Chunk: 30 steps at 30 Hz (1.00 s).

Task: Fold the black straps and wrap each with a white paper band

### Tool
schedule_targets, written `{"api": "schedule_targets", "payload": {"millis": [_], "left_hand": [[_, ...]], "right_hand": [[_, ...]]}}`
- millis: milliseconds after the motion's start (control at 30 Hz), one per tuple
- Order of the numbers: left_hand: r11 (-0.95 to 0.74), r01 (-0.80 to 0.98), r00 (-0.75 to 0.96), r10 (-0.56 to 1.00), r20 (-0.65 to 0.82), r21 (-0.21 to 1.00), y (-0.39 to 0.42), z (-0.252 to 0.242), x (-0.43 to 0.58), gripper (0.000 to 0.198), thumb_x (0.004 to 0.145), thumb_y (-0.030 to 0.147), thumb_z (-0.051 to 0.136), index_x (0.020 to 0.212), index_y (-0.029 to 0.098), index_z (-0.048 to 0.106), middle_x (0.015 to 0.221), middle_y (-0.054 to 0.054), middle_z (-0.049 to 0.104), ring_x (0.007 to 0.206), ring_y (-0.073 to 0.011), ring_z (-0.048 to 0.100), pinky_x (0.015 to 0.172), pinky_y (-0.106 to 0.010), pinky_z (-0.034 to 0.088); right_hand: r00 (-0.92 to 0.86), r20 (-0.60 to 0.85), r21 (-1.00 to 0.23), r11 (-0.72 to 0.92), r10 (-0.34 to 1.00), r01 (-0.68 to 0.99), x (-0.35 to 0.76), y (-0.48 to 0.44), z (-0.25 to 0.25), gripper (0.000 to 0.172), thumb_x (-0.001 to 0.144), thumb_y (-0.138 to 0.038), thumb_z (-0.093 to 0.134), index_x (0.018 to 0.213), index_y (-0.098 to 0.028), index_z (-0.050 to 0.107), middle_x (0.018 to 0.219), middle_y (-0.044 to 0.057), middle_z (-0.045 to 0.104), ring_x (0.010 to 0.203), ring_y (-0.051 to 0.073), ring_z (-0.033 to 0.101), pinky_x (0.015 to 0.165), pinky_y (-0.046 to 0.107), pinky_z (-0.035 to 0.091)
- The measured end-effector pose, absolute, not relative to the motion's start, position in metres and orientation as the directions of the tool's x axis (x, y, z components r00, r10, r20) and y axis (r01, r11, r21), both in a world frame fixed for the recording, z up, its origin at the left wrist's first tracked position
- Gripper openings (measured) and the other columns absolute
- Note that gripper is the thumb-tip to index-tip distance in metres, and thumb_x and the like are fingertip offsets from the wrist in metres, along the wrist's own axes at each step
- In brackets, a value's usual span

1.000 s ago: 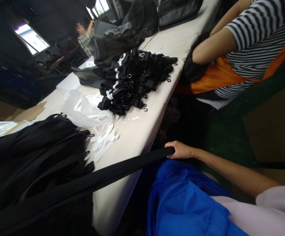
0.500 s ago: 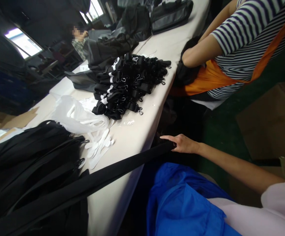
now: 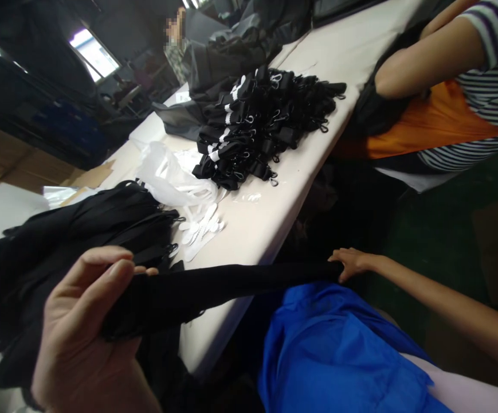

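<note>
A long black strap point(image 3: 231, 284) runs taut between both my hands, crossing the near edge of the white table point(image 3: 274, 212). My left hand point(image 3: 81, 327), close to the camera at lower left, pinches one end between thumb and fingers. My right hand point(image 3: 352, 263), stretched out past the table edge, grips the far end. Under the left hand lies a heap of black straps point(image 3: 59, 241) on the table. My blue apron point(image 3: 330, 350) fills the lower middle.
A pile of folded black straps with metal clips point(image 3: 266, 123) sits further along the table, with a white plastic bag point(image 3: 171, 178) and white plastic pieces point(image 3: 201, 229) beside it. A person in a striped shirt and orange apron point(image 3: 446, 109) stands at right. Black bags point(image 3: 240, 51) lie beyond.
My left hand has come into view holding the strap's near end. The view has shifted, and my right hand has closed on the far end.
</note>
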<state>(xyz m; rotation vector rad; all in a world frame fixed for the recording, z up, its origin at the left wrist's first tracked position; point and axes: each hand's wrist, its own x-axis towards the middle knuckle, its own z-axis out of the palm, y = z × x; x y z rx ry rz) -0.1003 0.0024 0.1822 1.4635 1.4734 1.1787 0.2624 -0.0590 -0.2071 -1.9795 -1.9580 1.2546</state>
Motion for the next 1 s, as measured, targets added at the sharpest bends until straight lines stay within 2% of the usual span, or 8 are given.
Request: {"api": "schedule_targets", "payload": {"millis": [100,167,333,533,633,767,867,1000], "left_hand": [[-0.009,0.142,0.021,1.000,0.006,0.990,0.006,0.179,-0.071,0.027,0.066,0.031,0.081,0.084,0.021,0.063,0.056,0.004,0.066,0.044,-0.0103,0.058,0.041,-0.016,0.045],[0.067,0.073,0.120,0.990,-0.075,0.995,0.009,0.174,-0.055,0.026,0.066,0.030,0.082,0.082,0.020,0.064,0.053,0.005,0.062,0.042,-0.0079,0.054,0.039,-0.013,0.041],[0.156,0.073,0.174,0.971,-0.166,0.985,0.009,0.158,-0.037,0.028,0.066,0.030,0.083,0.081,0.018,0.064,0.049,0.007,0.052,0.038,-0.0039,0.046,0.038,-0.011,0.036],[0.161,0.072,0.077,0.983,-0.166,0.984,0.003,0.153,-0.053,0.034,0.065,0.033,0.084,0.087,0.018,0.063,0.056,0.005,0.060,0.041,-0.0055,0.052,0.038,-0.011,0.038],[0.232,0.059,0.104,0.966,-0.237,0.971,-0.002,0.138,-0.060,0.039,0.065,0.036,0.084,0.094,0.018,0.065,0.059,0.003,0.063,0.045,-0.0065,0.055,0.043,-0.011,0.040],[0.382,0.076,0.249,0.887,-0.389,0.921,-0.008,0.100,-0.059,0.044,0.061,0.040,0.086,0.093,0.015,0.070,0.060,0.001,0.062,0.050,-0.0065,0.053,0.050,-0.014,0.042],[0.412,0.167,0.451,0.776,-0.441,0.896,-0.005,0.077,-0.057,0.037,0.064,0.044,0.083,0.074,0.012,0.069,0.057,0.001,0.055,0.050,-0.0065,0.046,0.048,-0.016,0.035],[0.223,0.233,0.544,0.777,-0.317,0.947,0.009,0.070,-0.052,0.034,0.071,0.044,0.078,0.073,0.012,0.067,0.061,0.001,0.051,0.057,-0.0087,0.043,0.053,-0.020,0.032]], "right_hand": [[-0.322,-0.422,-0.693,-0.073,0.847,0.717,0.223,-0.050,-0.177,0.096,0.054,-0.044,0.086,0.140,-0.018,0.051,0.141,0.022,0.048,0.132,0.046,0.040,0.107,0.057,0.031],[-0.459,-0.227,-0.835,0.070,0.859,0.546,0.193,-0.044,-0.135,0.103,0.063,-0.051,0.081,0.150,-0.021,0.034,0.147,0.019,0.041,0.137,0.043,0.034,0.112,0.056,0.026],[-0.557,0.159,-0.969,0.238,0.815,0.073,0.133,-0.045,-0.038,0.100,0.074,-0.040,0.078,0.154,-0.027,0.020,0.120,0.008,0.064,0.111,0.026,0.061,0.099,0.036,0.046],[-0.132,0.269,-0.957,0.280,0.954,0.075,0.138,-0.030,-0.013,0.038,0.086,-0.016,0.053,0.123,-0.016,0.062,0.098,0.006,0.070,0.091,0.020,0.066,0.086,0.031,0.051],[0.102,0.261,-0.962,0.251,0.960,0.104,0.162,-0.015,0.006,0.036,0.084,-0.012,0.049,0.115,-0.017,0.067,0.072,0.000,0.066,0.070,0.016,0.064,0.072,0.028,0.052],[0.276,0.360,-0.933,0.351,0.891,0.083,0.185,-0.006,0.043,0.030,0.086,-0.016,0.053,0.110,-0.017,0.070,0.085,0.003,0.071,0.081,0.017,0.067,0.077,0.028,0.054],[0.255,0.376,-0.911,0.406,0.891,-0.076,0.192,-0.005,0.065,0.029,0.085,-0.018,0.058,0.112,-0.017,0.068,0.089,0.003,0.072,0.081,0.018,0.069,0.075,0.029,0.056],[0.219,0.370,-0.821,0.428,0.903,-0.378,0.196,0.001,0.092,0.024,0.086,-0.024,0.062,0.108,-0.016,0.068,0.087,0.004,0.073,0.077,0.017,0.070,0.071,0.029,0.059]]}}
